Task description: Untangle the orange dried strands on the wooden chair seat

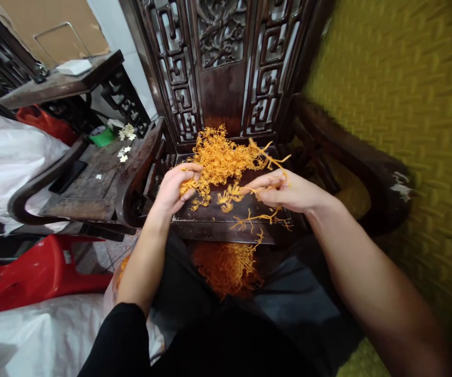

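My left hand [180,187] is closed around small orange flower-like pieces [188,186], at the left side of a loose heap of the same pieces [226,157]. The heap lies on the dark wooden seat [210,213] in front of me. My right hand [276,188] pinches a thin orange branched stem; flower-like tips [229,198] stick out of it towards my left hand. More bare orange stem [267,152] shows above the right fingers. Another bare branched stem [253,219] lies near the seat's front edge, below my right hand.
Tangled orange stems [229,267] are piled below the seat edge, between my legs. A carved chair back [221,94] rises behind the heap, with a curved armrest [351,152] at right. Left are a side chair with a green tape roll [102,136], a red plastic stool [48,267] and white sacks [53,335].
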`<state>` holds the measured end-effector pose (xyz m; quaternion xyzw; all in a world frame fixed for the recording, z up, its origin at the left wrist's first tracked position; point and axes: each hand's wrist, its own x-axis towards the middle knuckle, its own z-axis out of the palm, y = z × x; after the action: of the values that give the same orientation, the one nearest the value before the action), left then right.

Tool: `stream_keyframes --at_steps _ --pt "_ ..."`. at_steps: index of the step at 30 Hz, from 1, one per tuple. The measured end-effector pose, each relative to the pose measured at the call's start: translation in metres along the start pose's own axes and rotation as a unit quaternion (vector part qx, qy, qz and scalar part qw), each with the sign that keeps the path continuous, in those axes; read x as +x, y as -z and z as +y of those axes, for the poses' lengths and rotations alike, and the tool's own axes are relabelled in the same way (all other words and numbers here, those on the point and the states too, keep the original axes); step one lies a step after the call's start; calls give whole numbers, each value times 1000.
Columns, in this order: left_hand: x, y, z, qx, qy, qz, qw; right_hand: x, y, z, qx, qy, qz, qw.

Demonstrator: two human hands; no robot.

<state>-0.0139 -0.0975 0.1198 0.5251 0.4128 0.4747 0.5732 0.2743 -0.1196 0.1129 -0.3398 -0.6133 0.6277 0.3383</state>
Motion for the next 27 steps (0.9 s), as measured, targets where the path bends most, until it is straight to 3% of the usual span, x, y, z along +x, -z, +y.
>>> stream_keyframes --at_steps 4,7,10,13,16,19,22,24,25,27 --pt "-4 -8 -3 73 -10 -19 997 7 -11 7 28 30 58 997" --pt "-7 -14 -1 183 -89 -43 978 10 -18 8 41 26 84 995" --pt "-11 -23 0 347 -206 -53 914 13 -22 8 51 3 95 994" --pt "-13 -34 -5 459 -272 -68 843 15 -26 10 51 -22 92 994" --pt "-13 -43 -13 487 -310 -90 812 15 -30 10 48 -32 86 995" --pt "-9 -43 -17 439 -334 -14 834 14 -32 8 55 -38 91 994" --pt "7 -28 -17 348 -288 166 877 12 -28 4 75 -34 115 990" --pt "21 -13 -16 260 -234 258 901 10 -22 3 93 -33 142 985" --pt "27 -6 -16 211 -207 277 914 9 -19 2 107 -32 151 982" --pt "33 1 -18 127 -155 261 944 8 -15 2 146 -27 145 978"
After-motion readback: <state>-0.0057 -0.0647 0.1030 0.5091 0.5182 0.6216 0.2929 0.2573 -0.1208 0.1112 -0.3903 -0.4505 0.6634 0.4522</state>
